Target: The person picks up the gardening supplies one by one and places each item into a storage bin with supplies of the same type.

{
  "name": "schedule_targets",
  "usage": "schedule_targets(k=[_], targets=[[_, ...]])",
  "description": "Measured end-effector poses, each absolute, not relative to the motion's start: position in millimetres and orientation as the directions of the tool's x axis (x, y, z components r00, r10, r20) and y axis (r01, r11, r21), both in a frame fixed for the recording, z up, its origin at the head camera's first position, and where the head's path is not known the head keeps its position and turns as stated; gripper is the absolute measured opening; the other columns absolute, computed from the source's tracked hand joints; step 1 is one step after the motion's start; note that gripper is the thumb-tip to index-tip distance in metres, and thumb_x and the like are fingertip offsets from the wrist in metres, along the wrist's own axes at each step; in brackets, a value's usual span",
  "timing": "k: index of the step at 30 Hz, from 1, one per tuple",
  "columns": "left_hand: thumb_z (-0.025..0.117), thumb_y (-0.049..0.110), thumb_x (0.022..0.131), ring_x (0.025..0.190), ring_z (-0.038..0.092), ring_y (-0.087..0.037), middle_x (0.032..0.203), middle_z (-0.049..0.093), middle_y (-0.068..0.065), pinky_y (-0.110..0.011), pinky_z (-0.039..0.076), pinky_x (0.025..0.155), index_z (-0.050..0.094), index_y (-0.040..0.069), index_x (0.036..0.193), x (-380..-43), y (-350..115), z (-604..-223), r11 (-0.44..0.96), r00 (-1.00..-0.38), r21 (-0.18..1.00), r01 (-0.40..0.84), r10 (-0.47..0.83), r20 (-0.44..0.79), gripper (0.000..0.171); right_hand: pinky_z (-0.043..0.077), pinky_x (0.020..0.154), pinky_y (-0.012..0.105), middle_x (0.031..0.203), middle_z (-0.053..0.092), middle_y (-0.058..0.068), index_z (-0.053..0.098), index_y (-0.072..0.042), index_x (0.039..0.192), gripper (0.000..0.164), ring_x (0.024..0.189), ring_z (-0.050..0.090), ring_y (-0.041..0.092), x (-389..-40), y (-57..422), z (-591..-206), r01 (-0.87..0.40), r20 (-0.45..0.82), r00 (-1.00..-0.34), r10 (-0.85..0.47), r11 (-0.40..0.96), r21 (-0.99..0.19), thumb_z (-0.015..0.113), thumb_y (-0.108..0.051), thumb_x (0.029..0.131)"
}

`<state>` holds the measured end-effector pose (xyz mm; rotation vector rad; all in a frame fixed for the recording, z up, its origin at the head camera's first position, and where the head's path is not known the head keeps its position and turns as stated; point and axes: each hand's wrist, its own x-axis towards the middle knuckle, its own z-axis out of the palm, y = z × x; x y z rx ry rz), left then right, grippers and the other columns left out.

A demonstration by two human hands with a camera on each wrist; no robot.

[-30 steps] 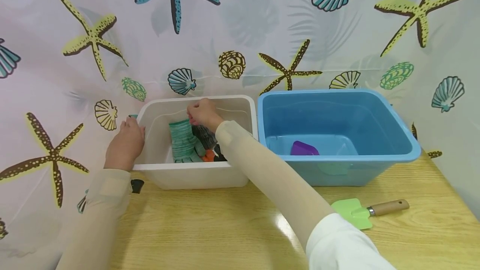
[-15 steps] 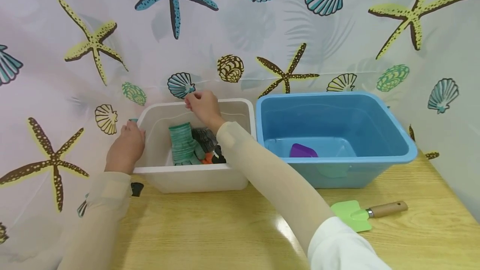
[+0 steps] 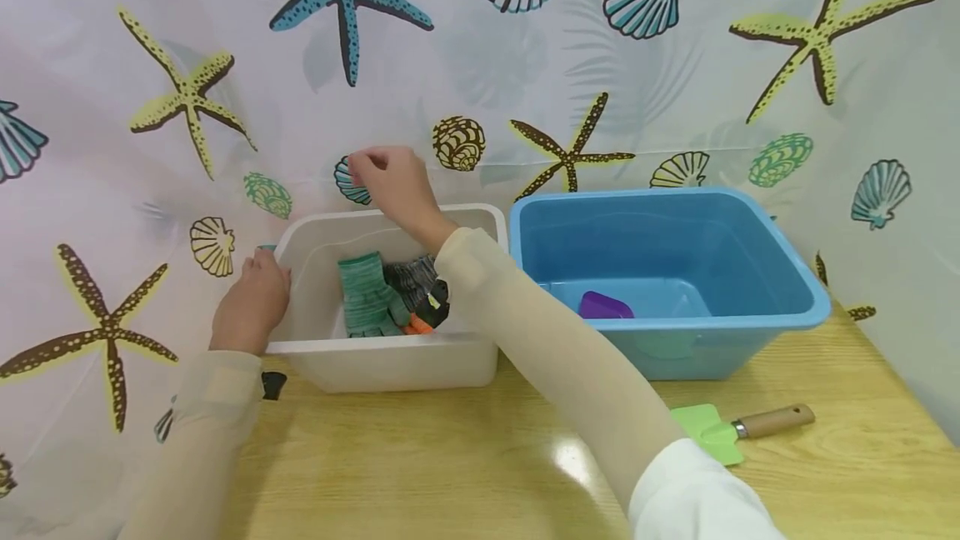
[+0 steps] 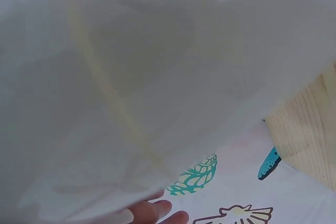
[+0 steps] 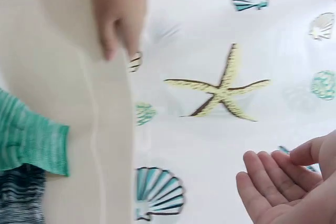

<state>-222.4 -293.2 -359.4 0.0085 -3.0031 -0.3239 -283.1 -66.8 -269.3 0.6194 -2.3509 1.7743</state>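
At the left end of the white bin [image 3: 382,346], my left hand [image 3: 253,298] grips the rim, thumb inside and fingers outside in the right wrist view. My right hand [image 3: 397,190] is raised over the bin's back rim. Its palm faces up with fingers loosely bent and holding nothing in the right wrist view. Inside the bin lie a green knitted glove [image 3: 366,294], a dark grey knitted piece [image 3: 411,277] and a black and orange item [image 3: 431,307]. The bin's wall [image 4: 131,77] fills most of the left wrist view, fingertips at its bottom edge.
Right beside the white bin stands a blue tub [image 3: 667,323] with a purple piece [image 3: 603,307] in it. A green trowel [image 3: 708,433] with wooden handle lies in front of the tub. A black item [image 3: 273,384] sits near my left wrist. A patterned curtain [image 3: 487,48] hangs behind.
My right hand has risen from inside the white bin to above its back rim. The left hand stays on the bin. The head view has tilted slightly upward.
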Motion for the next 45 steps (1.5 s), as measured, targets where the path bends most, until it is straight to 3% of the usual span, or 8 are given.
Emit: schedule_targets(k=[7,14,19,30,39,45], targets=[[0.033,0.017,0.101,0.066,0.054,-0.043,0.085,0.039,-0.028,-0.057,0.046,0.056,0.028,-0.021,0.117,-222,-293,-359,0.975,-0.991,0.223,0.010,-0.021,0.134,0.041,0.045,0.081,0.015,0.103,0.067,-0.004,0.068,-0.012,0.110,0.027,0.091,0.060,0.005,-265,-33,-224,-0.419,0.325,-0.883,-0.338,0.259,-0.870,0.046,-0.021,0.097],[0.032,0.016,0.101,0.071,0.055,-0.046,0.092,0.041,-0.033,-0.060,0.047,0.060,0.025,-0.023,0.122,-222,-294,-361,0.975,-0.993,0.221,0.023,-0.004,0.119,0.045,0.045,0.080,0.020,0.100,0.067,-0.005,0.068,-0.014,0.112,0.026,0.091,0.059,0.005,-252,26,-199,-0.480,0.343,-0.868,-0.360,0.426,-0.767,0.048,-0.021,0.097],[0.033,0.016,0.101,0.066,0.054,-0.042,0.086,0.040,-0.030,-0.058,0.047,0.056,0.028,-0.021,0.115,-223,-293,-360,0.974,-0.989,0.223,0.039,0.006,0.146,0.040,0.046,0.083,0.023,0.106,0.065,-0.002,0.068,-0.013,0.112,0.028,0.094,0.057,0.007,-255,81,-198,-0.490,0.353,-0.872,-0.340,0.586,-0.645,0.049,-0.025,0.096],[0.033,0.015,0.101,0.063,0.053,-0.040,0.084,0.039,-0.028,-0.056,0.046,0.052,0.029,-0.020,0.112,-219,-289,-358,0.968,-0.992,0.248,0.033,0.000,0.129,0.037,0.044,0.091,0.049,0.118,0.059,0.018,0.059,0.000,0.123,0.040,0.105,0.053,0.032,-264,217,-216,-0.309,0.232,-0.946,-0.226,0.845,-0.437,0.045,-0.028,0.098],[0.034,0.014,0.100,0.061,0.053,-0.040,0.084,0.040,-0.030,-0.057,0.047,0.053,0.029,-0.022,0.114,-224,-289,-357,0.975,-0.987,0.214,0.057,0.023,0.156,0.039,0.041,0.087,0.061,0.122,0.051,0.032,0.049,0.008,0.127,0.053,0.109,0.048,0.049,-258,327,-250,-0.194,0.173,-0.975,-0.143,0.923,-0.331,0.038,-0.034,0.099],[0.032,0.016,0.101,0.065,0.052,-0.040,0.085,0.039,-0.030,-0.056,0.046,0.055,0.028,-0.022,0.116,-228,-294,-360,0.974,-0.993,0.224,0.043,0.018,0.115,0.042,0.037,0.086,0.066,0.122,0.049,0.034,0.047,0.009,0.129,0.053,0.111,0.044,0.052,-250,365,-287,-0.177,0.145,-0.979,-0.144,0.952,-0.249,0.036,-0.034,0.100]])
